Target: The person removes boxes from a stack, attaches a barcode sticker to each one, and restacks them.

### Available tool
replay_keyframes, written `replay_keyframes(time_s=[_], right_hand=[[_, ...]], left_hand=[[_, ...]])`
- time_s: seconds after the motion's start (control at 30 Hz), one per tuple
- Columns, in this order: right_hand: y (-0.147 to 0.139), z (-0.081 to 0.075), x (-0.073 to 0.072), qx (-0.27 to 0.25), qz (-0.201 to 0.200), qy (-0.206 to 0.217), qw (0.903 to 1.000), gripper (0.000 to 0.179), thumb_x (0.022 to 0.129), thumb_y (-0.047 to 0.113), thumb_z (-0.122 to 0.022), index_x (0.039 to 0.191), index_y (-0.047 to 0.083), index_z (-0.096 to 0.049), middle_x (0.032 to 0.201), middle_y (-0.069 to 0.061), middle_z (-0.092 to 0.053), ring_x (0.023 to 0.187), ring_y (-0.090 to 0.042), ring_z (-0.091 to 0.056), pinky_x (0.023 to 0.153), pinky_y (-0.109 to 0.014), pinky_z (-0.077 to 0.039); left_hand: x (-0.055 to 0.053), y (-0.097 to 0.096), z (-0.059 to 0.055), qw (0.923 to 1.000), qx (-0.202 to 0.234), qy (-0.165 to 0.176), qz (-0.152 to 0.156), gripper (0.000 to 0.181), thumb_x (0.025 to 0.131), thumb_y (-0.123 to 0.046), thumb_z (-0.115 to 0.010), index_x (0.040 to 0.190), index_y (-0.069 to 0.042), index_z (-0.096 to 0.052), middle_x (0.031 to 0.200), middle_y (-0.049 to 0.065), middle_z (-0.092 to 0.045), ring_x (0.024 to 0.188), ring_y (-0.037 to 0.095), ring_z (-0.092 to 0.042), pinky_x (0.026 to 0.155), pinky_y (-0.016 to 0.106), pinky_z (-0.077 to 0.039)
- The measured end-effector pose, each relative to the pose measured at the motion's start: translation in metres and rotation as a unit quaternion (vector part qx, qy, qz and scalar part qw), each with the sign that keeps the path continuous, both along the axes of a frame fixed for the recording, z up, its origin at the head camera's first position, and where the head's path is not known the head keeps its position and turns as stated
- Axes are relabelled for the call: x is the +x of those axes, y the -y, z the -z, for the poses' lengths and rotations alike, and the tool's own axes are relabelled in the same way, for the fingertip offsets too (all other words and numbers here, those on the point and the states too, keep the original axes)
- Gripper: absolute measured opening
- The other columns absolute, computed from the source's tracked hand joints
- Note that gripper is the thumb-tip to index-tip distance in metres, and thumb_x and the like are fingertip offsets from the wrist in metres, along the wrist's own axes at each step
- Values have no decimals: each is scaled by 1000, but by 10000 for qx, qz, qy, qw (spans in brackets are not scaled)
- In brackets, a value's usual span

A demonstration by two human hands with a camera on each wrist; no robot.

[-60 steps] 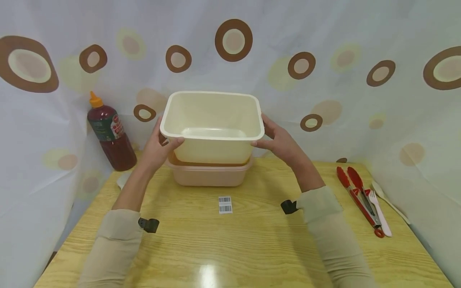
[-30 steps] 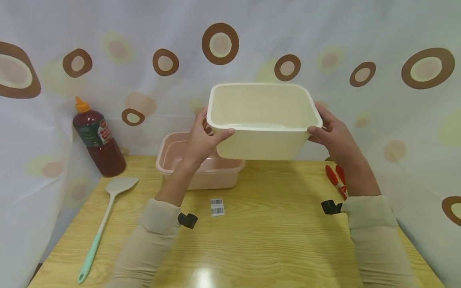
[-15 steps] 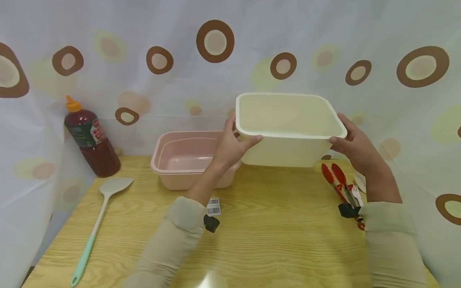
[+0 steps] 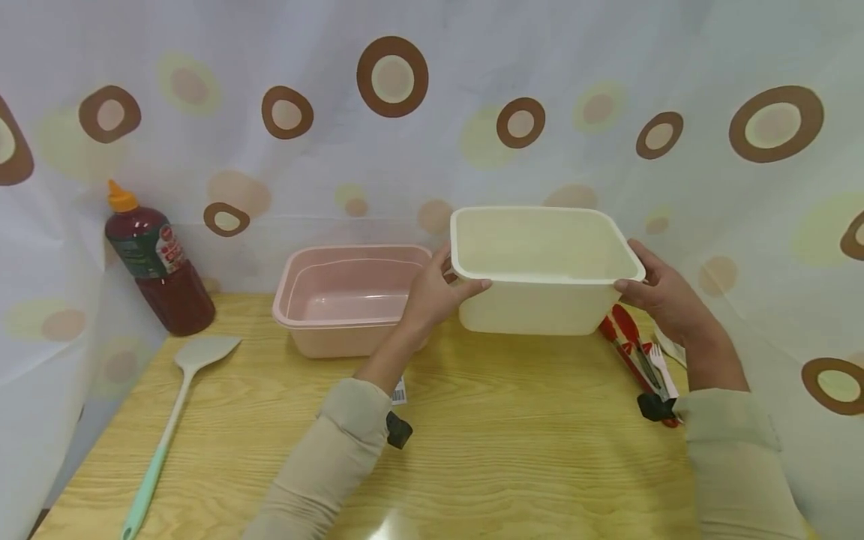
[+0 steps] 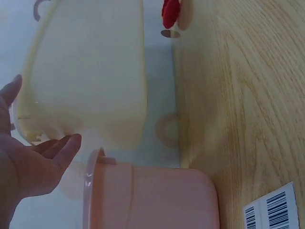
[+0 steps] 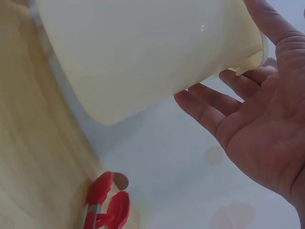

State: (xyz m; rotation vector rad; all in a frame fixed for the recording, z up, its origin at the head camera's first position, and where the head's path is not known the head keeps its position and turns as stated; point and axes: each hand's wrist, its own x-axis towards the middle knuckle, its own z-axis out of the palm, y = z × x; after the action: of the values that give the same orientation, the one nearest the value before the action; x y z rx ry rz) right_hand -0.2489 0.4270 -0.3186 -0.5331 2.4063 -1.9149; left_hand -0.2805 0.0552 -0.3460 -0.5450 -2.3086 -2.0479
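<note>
A cream rectangular plastic basin [image 4: 533, 307] hangs level above the back right of the table, gripped by both hands at its two ends. My left hand [image 4: 432, 292] holds the left end, thumb over the front rim and fingers under the lip. At the other end my right hand [image 4: 671, 296] grips the same way, thumb on the front corner. In both wrist views the basin's underside shows a gap from the wooden tabletop [image 5: 238, 95]. Just left of it a pink basin [image 4: 344, 341] stands on the table, partly behind my left hand.
A red sauce bottle [image 4: 162, 270] leans at the back left. In front lies a spatula [image 4: 172, 420] with a mint handle. Red-tipped tongs [image 4: 631, 345], a pink fork [image 4: 663, 371] and a pale spoon [image 4: 670, 349] lie at the right. A patterned sheet [image 4: 304, 172] hangs behind.
Both hands have lifted the cream basin out of the pink one and carried it right. Over the last half second it has come down towards the table. The pink basin has stayed behind.
</note>
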Motion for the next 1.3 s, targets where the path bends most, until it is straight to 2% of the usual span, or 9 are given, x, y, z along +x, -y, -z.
replay_keyframes(time_s=[0.23,0.4,0.53,0.67,0.87,0.93,1.0,1.17,1.3], right_hand=[[-11,30,-8,-56,6,110,9999,71,105,4,-51,164,16,-14,130,13,-58,106,0,-66,89,-15,-55],[-14,48,-11,23,245,268,9993,74,104,6,-53,165,16,-11,132,18,-57,107,2,-66,89,-14,-55],[-13,57,-11,-101,442,220,9987,72,103,6,-55,164,14,-17,129,17,-59,106,3,-65,87,-13,-54],[-12,63,-11,-101,559,245,9981,74,103,7,-56,164,11,-14,132,17,-55,106,5,-63,88,-11,-53],[-12,71,-11,594,1017,453,9920,77,105,20,-58,164,16,-9,162,-2,-34,111,14,-53,88,-6,-49],[-12,74,-11,608,1054,502,9913,77,105,21,-57,164,16,-9,168,-10,-24,112,15,-51,90,-5,-47],[-11,76,-11,601,1032,498,9916,76,105,20,-56,164,16,-9,167,-11,-24,114,13,-50,92,-6,-47],[-8,81,-13,1111,1104,227,9874,71,105,25,-56,164,20,-17,150,9,-46,116,14,-49,90,-4,-45],[-7,84,-16,1322,1099,104,9851,69,105,26,-57,164,22,-21,137,19,-52,115,12,-51,89,-5,-45]], left_hand=[[-4,-4,15,9988,-471,87,33,84,84,-34,-84,153,-17,-39,148,2,-56,138,26,-53,113,44,-45],[-6,-6,22,9969,-767,94,118,81,87,-33,-81,155,-19,-39,143,4,-60,135,29,-56,109,46,-49],[-7,-9,24,9938,-1107,-60,74,77,88,-33,-81,153,-17,-43,137,6,-64,133,30,-57,105,45,-52],[-6,-13,23,9871,-1586,-202,-33,72,88,-29,-81,149,-11,-47,133,11,-66,126,30,-61,102,44,-53],[0,-20,20,9838,-1775,42,-230,65,88,-22,-80,142,-5,-49,132,15,-65,123,31,-60,107,46,-49],[2,-22,21,9843,-1730,148,-322,66,88,-21,-80,143,-6,-47,131,15,-65,124,32,-59,106,47,-49],[4,-24,21,9851,-1646,279,-410,69,88,-21,-80,145,-7,-44,132,14,-64,125,32,-59,106,47,-49],[9,-27,25,9871,-1366,645,-524,90,89,-23,-80,160,-8,-26,144,16,-58,129,34,-59,106,48,-50],[9,-27,31,9860,-1422,570,-652,94,89,-27,-79,161,-12,-22,144,16,-59,119,33,-65,99,47,-54]])
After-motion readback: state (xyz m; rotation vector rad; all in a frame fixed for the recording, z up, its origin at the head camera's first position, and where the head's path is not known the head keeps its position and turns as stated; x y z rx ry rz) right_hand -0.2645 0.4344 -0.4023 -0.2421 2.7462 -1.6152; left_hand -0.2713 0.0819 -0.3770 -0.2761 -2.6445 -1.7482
